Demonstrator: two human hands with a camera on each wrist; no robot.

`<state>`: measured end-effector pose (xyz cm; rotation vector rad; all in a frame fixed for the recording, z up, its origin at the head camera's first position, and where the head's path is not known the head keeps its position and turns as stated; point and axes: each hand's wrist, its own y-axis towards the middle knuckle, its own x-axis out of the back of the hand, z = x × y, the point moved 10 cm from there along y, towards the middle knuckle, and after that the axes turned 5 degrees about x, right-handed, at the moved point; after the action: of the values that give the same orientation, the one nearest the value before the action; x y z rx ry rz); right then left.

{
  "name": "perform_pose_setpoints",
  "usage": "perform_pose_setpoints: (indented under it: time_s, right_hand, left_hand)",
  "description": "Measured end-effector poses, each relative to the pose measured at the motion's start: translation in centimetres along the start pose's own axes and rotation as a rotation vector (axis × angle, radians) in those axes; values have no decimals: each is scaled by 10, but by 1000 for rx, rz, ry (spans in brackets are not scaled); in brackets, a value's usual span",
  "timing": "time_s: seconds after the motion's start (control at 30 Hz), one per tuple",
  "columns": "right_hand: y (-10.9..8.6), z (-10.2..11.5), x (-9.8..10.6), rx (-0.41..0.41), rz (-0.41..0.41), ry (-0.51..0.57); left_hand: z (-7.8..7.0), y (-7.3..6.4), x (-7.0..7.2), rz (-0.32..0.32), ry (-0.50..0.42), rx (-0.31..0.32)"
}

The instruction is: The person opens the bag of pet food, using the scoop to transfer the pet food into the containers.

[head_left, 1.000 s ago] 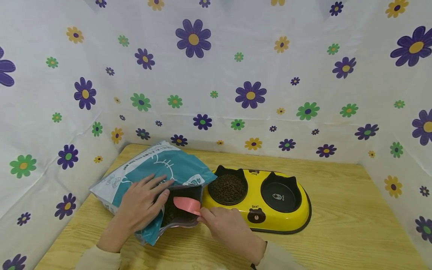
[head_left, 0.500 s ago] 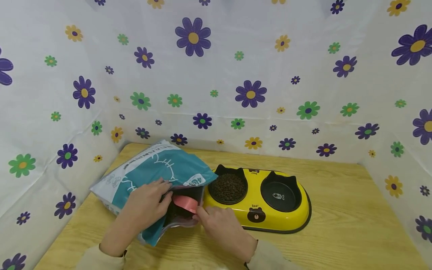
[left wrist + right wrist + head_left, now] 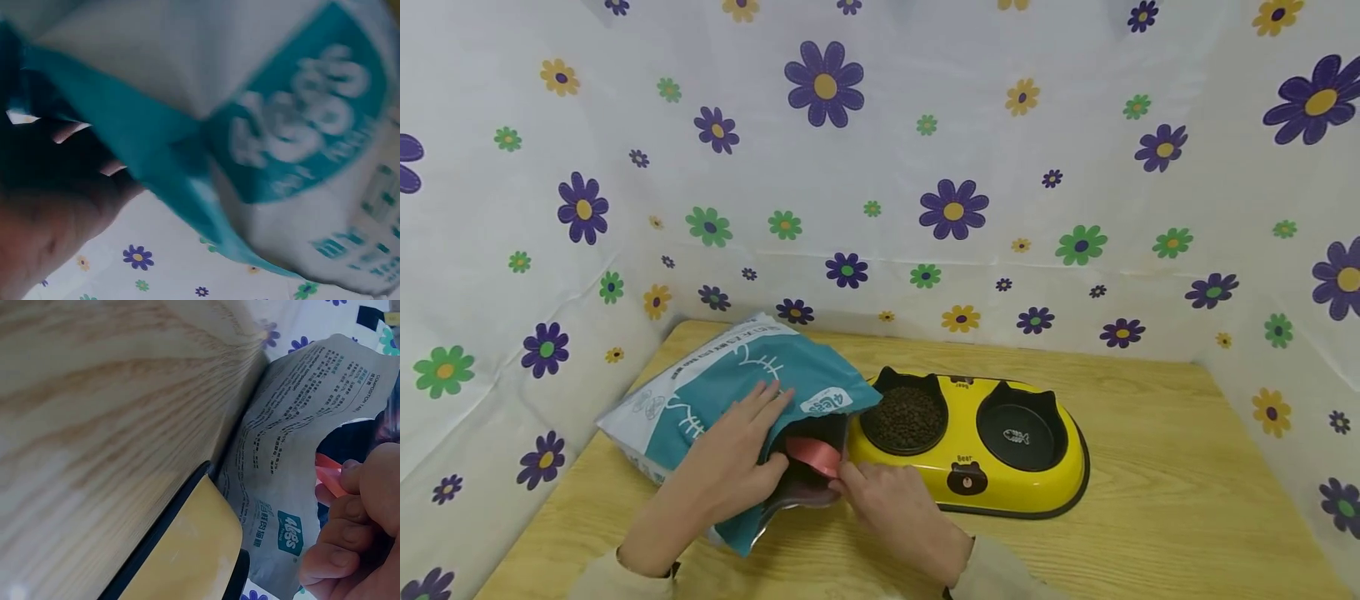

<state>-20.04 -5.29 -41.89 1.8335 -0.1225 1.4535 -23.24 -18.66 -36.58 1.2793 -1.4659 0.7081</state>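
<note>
A teal and white pet food bag (image 3: 730, 392) lies on its side at the left of the table, its mouth gaping toward the person. My left hand (image 3: 726, 467) rests on the bag with fairly straight fingers, the thumb at the edge of the mouth. In the left wrist view the same hand (image 3: 69, 206) is dark beside the teal edge. My right hand (image 3: 898, 508) pinches the handle of a pink scoop (image 3: 815, 454), whose head is inside the mouth. The right wrist view shows its fingers (image 3: 340, 559) curled by the printed bag panel (image 3: 275, 456); the scoop is mostly hidden there.
Right of the bag stands a yellow double feeder (image 3: 1007, 493) with a bear print. Its left black bowl holds brown kibble (image 3: 906, 418); the right bowl (image 3: 1022, 435) shows a fishbone print. Flower-patterned sheeting (image 3: 880, 150) surrounds the wooden table (image 3: 1180, 467).
My left hand has shifted on the bag, its fingers curling and then straightening again. The scoop has moved slightly back and forth within the mouth, and the opening has become narrower.
</note>
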Motion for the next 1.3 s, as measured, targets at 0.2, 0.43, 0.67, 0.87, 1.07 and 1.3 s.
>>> perform_pose_setpoints:
  time_s: [0.2, 0.43, 0.67, 0.87, 1.07, 1.3]
  right_hand:
    - [2, 0, -2, -5, 8, 1]
    - [1, 0, 0, -9, -25, 2]
    - [4, 3, 2, -4, -76, -56]
    - [10, 5, 0, -36, -107, -104]
    - [12, -1, -10, -129, -14, 161]
    - [9, -14, -19, -262, 73, 472]
  left_hand:
    - [20, -5, -3, -28, 29, -17]
    - [19, -6, -2, -38, 38, -67]
    - [17, -6, -2, -56, 43, -88]
    - [17, -6, -3, -69, 34, -87]
    - [18, -7, -3, -90, 27, -85]
    - [18, -8, -4, -98, 22, -85]
